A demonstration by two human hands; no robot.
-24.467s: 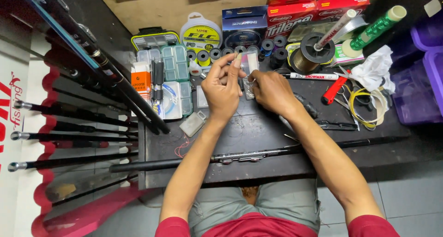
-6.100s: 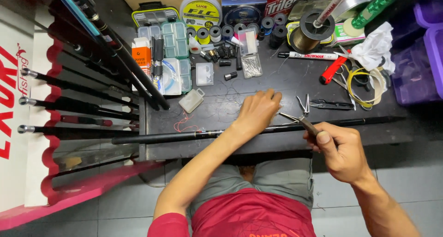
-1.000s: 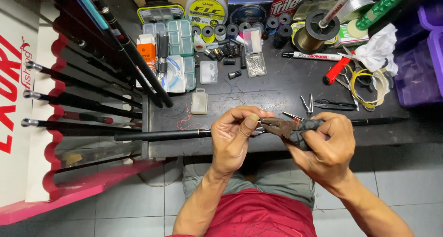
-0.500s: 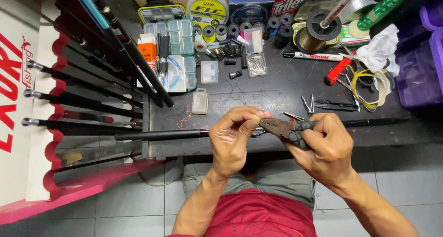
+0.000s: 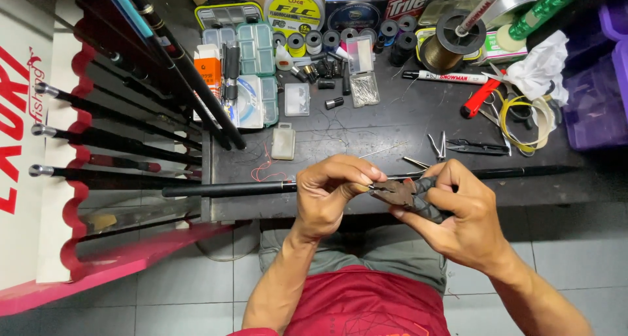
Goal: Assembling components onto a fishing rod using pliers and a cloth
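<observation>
Right hand [image 5: 458, 212]: fingers closed around dark-handled pliers [image 5: 409, 195] | Left hand [image 5: 333, 192]: fingers pinched at the plier nose, item held too small to tell | Both over black rod [image 5: 229, 189] at the near table [image 5: 327, 133] edge.

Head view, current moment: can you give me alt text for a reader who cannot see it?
Seen from above, a person's right hand grips pliers whose tip meets the pinched fingers of the left hand, over a long black fishing rod lying across a dark workbench. Line spools, small tackle boxes and a marker lie beyond.
</observation>
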